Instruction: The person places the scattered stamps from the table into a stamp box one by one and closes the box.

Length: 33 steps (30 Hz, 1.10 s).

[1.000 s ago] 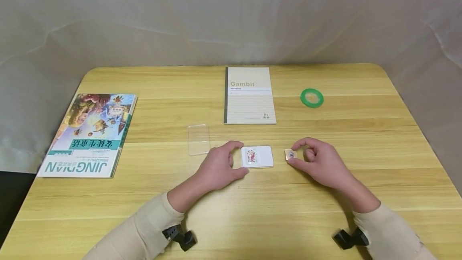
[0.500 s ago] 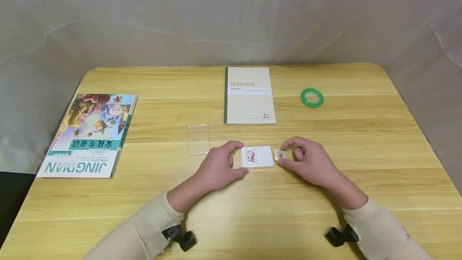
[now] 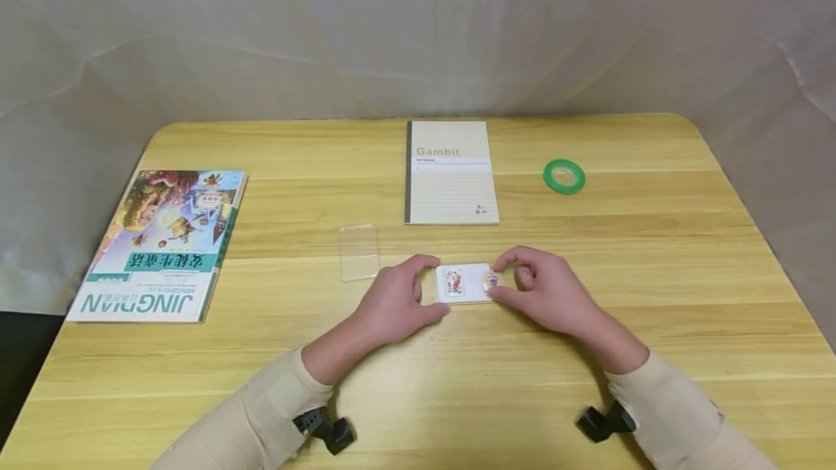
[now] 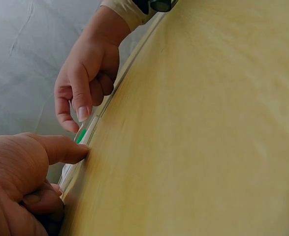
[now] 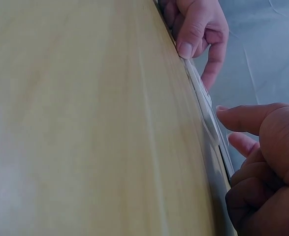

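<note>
A small white case [image 3: 473, 289] lies on the wooden table [image 3: 457, 383] in the head view, with a little picture piece [image 3: 454, 281] in its left half. My left hand [image 3: 436, 285] pinches the case's left end between thumb and forefinger. Thumb and forefinger of my right hand [image 3: 496, 279] pinch a small square picture piece [image 3: 491, 279] over the case's right half. The left wrist view shows my left thumb [image 4: 73, 150] against the case's edge [image 4: 87, 137]. From the right wrist I see the case edge-on [image 5: 203, 98], with my left hand [image 5: 198, 27] beyond it.
A clear plastic lid [image 3: 359, 252] lies left of the case. Farther back are a "Gambit" notebook [image 3: 451, 172] and a green tape roll [image 3: 564, 176]. A colourful book [image 3: 163, 245] lies at the table's left edge. Cloth hangs behind the table.
My right hand has carried the small square piece leftwards, from the bare table beside the case to over the case's right half. The left hand has kept its hold.
</note>
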Motion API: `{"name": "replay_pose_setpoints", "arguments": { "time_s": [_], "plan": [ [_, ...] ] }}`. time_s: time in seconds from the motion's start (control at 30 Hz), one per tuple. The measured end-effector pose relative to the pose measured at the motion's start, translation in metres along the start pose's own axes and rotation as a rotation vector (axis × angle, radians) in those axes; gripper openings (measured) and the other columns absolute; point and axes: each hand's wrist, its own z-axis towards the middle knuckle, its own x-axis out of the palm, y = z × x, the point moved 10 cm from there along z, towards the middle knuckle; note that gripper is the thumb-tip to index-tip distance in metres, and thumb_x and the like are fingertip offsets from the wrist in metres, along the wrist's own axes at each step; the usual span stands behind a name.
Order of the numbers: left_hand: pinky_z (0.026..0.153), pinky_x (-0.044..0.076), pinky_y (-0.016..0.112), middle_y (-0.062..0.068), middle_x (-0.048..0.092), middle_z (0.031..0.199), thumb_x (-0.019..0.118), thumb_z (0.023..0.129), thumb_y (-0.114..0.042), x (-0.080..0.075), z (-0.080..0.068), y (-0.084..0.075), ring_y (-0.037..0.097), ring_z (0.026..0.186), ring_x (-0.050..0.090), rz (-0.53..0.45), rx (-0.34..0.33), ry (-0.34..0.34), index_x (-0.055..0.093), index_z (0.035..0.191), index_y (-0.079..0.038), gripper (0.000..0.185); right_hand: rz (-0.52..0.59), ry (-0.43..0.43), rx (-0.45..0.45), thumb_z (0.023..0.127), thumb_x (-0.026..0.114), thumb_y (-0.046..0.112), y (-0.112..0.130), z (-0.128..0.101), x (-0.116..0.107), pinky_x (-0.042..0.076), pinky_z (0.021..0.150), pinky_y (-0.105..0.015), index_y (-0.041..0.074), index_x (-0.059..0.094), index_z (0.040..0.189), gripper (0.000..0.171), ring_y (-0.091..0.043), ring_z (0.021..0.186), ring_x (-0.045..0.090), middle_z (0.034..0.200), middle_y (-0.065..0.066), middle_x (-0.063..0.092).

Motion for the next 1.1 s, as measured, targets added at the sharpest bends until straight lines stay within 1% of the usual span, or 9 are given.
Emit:
{"name": "replay_pose_setpoints", "arguments": {
  "time_s": [0.2,0.57,1.1],
  "plan": [
    [0.046,0.035,0.025,-0.004,0.049,0.060,0.087,0.077,-0.023,-0.001,0.000,-0.001,0.006,0.050,0.041,0.004,0.013,-0.006,0.058,0.134,-0.004,0.067,0.001,0.014,0.002,0.083,0.084,0.020,0.001,0.003,0.005,0.037,0.058,-0.030,0.014,0.068,0.102,0.026,-0.009,0.051,0.030,0.055,0.007,0.030],
    [0.046,0.034,0.026,-0.003,0.049,0.061,0.087,0.077,-0.023,0.000,0.000,0.000,0.007,0.050,0.040,0.010,0.001,0.001,0.058,0.135,-0.005,0.067,-0.003,0.046,0.025,0.083,0.084,0.021,0.002,0.007,0.011,0.034,0.054,-0.029,0.013,0.068,0.102,0.027,-0.009,0.050,0.030,0.055,0.006,0.032],
    [0.045,0.033,0.025,-0.004,0.048,0.060,0.087,0.077,-0.023,0.000,0.001,0.000,0.006,0.050,0.040,0.005,0.003,0.004,0.057,0.135,-0.005,0.067,-0.008,0.055,0.036,0.082,0.085,0.021,0.001,0.009,0.013,0.033,0.053,-0.029,0.014,0.068,0.101,0.027,-0.009,0.050,0.029,0.055,0.006,0.031]
  ]
}}
